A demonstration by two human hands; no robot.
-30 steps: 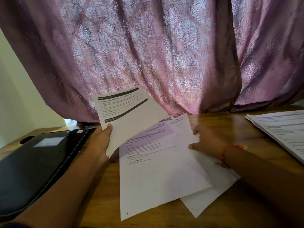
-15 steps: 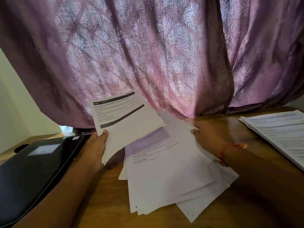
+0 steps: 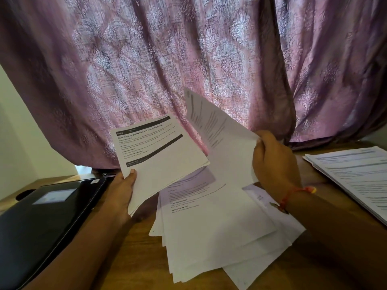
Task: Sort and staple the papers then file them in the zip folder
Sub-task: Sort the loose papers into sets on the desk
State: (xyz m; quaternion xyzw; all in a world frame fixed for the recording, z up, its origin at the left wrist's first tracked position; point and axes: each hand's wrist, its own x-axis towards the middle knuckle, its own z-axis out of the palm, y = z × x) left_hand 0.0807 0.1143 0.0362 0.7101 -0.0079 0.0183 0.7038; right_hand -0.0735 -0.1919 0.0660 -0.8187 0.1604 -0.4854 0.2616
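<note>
zip folder [image 3: 48, 218] flat on counter [image 3: 129, 266], far left | my left hand [image 3: 120, 193] pinches printed sheets [image 3: 161, 158], thumb on top, long axis tilted up-right | loose pile [image 3: 219, 231] between | my right hand [image 3: 274, 162] fingers curled round one lifted sheet [image 3: 219, 139], pointing up-left

Right hand [image 3: 274, 162] has lifted a sheet [image 3: 217, 135] up off the loose pile [image 3: 219, 222]
</note>
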